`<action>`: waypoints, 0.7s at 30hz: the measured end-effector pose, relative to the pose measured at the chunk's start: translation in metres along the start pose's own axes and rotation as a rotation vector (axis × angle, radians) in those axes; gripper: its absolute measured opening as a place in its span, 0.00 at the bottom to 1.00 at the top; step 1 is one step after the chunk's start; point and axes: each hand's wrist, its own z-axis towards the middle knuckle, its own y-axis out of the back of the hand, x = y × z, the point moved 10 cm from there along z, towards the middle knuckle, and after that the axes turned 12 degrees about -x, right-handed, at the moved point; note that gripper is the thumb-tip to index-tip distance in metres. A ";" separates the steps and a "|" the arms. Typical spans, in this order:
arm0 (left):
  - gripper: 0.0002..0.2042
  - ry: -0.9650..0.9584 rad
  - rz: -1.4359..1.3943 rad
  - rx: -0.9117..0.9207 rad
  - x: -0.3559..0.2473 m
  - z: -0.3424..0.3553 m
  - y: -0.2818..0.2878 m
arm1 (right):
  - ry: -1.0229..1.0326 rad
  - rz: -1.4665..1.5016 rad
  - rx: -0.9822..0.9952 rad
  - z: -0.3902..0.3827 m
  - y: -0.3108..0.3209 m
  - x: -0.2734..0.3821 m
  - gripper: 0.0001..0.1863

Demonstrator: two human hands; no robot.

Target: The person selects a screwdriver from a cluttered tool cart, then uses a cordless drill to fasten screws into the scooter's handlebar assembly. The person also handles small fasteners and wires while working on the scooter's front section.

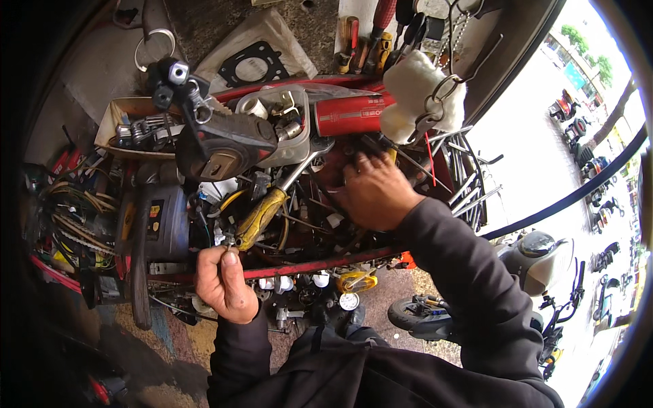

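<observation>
At eight o'clock, the left hand pinches a small metal piece by the red tray's near rim, presumably to hold it clear of jumbled parts. Toward three, the right hand reaches in, fingertips partly hidden; whether they grip anything, I cannot tell. The yellow-handled tool lies at nine o'clock, handle nearest, probably for easy reach.

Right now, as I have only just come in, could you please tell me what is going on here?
A person has both hands at a cluttered red tray. The left hand pinches a small piece, too unclear to name, by the end of a yellow-handled tool. The right hand is in among the clutter on the near side of the red can; what its fingers touch is hard to tell.
</observation>
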 end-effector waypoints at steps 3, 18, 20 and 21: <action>0.08 -0.013 -0.030 -0.013 -0.001 0.001 -0.001 | 0.011 0.287 0.203 -0.012 -0.015 0.015 0.33; 0.07 0.004 -0.087 0.010 -0.002 0.000 -0.003 | 0.060 0.287 0.025 -0.036 0.004 0.044 0.38; 0.07 -0.001 -0.078 0.008 -0.001 0.000 -0.002 | 0.060 0.278 0.019 -0.037 0.004 0.045 0.38; 0.07 -0.004 -0.067 0.006 -0.001 -0.001 -0.001 | 0.057 0.271 0.026 -0.038 0.003 0.045 0.38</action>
